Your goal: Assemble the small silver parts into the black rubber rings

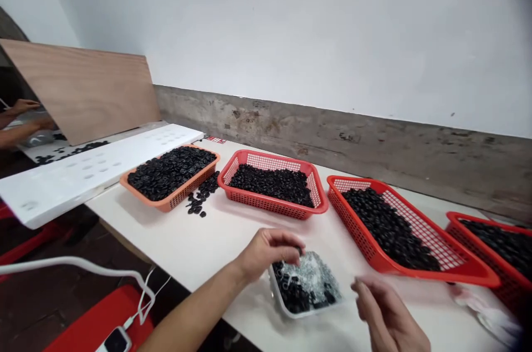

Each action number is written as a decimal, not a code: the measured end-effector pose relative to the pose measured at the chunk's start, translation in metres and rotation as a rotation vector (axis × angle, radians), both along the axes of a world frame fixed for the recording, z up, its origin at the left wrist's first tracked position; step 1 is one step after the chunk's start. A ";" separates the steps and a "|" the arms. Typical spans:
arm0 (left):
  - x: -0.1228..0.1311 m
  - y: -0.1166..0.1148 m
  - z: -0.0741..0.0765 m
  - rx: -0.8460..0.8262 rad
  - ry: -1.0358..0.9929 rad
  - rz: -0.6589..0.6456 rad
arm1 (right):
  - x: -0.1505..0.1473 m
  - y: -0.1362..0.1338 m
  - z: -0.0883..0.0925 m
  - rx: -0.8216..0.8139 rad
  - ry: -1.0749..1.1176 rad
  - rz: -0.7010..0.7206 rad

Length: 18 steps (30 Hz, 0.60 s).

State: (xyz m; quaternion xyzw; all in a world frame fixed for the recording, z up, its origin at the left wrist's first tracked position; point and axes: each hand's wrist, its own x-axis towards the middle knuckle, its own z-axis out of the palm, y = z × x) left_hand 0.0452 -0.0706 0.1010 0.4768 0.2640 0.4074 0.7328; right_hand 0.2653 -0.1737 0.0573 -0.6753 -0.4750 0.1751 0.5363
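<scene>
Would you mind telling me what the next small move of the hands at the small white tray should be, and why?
I'd judge the right hand should probably steady the white tray. The left hand's fingers are working just above the black rings and clear plastic pieces, the tray stands unsecured on the table, and the right hand appears free beside it.

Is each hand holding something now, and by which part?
The left hand pinches a small black piece over the tray; the fingers hide where. The right hand looks empty.

A workshop: red mesh baskets [270,161] of black rings [272,184] on a white table [233,246], raw concrete wall [332,133].
</scene>
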 end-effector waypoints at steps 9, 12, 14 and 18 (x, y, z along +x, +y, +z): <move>0.041 0.055 -0.006 0.062 -0.092 -0.038 | -0.017 0.095 0.091 0.004 -0.223 0.524; 0.039 0.057 -0.019 0.036 -0.097 0.006 | -0.017 0.106 0.089 -0.039 -0.263 0.581; 0.036 0.057 -0.025 -0.003 -0.089 0.019 | -0.017 0.111 0.086 -0.066 -0.289 0.597; 0.033 0.059 -0.028 -0.051 -0.057 0.035 | -0.016 0.117 0.085 -0.120 -0.316 0.620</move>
